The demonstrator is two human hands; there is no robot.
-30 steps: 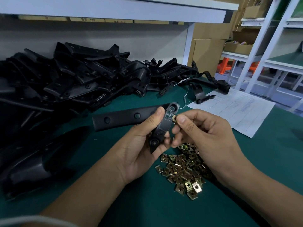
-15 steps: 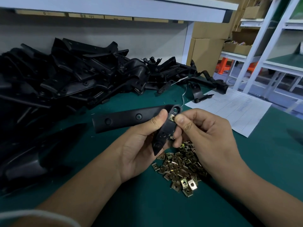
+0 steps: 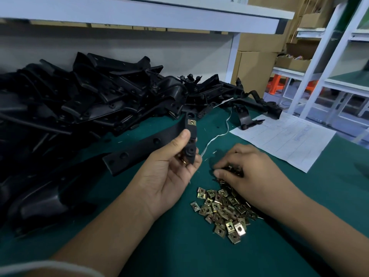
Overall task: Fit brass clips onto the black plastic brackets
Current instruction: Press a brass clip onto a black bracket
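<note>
Left hand (image 3: 169,172) raised over the green desk (image 3: 179,252), thumb and curled fingers clamped on a black bracket (image 3: 190,140), grip at its lower half. Bracket near upright, one brass clip (image 3: 191,122) seated near its top end, a round boss visible lower down just beside the fingertips. Something small and brass-coloured visible in the left palm under the bracket, too small to identify. Right hand (image 3: 251,176) palm down on the far end of the loose clip pile (image 3: 221,210), fingers curled into the clips; cannot tell whether that grip has anything pinched, fingertips hidden among the parts. Pile on the desk near and to the right of centre, between the two forearms, not touching the left hand. Long flat black strip (image 3: 139,148) with holes lying on the desk behind the left hand, running left and near. Large heap of black brackets (image 3: 89,100) across the far left of the desk, reaching to the far centre. White string (image 3: 219,134) trailing from the heap toward the hands. Printed paper sheet (image 3: 285,140) flat on the desk at far right, well apart from the pile. White shelf frame (image 3: 139,15) overhead at the far side.
</note>
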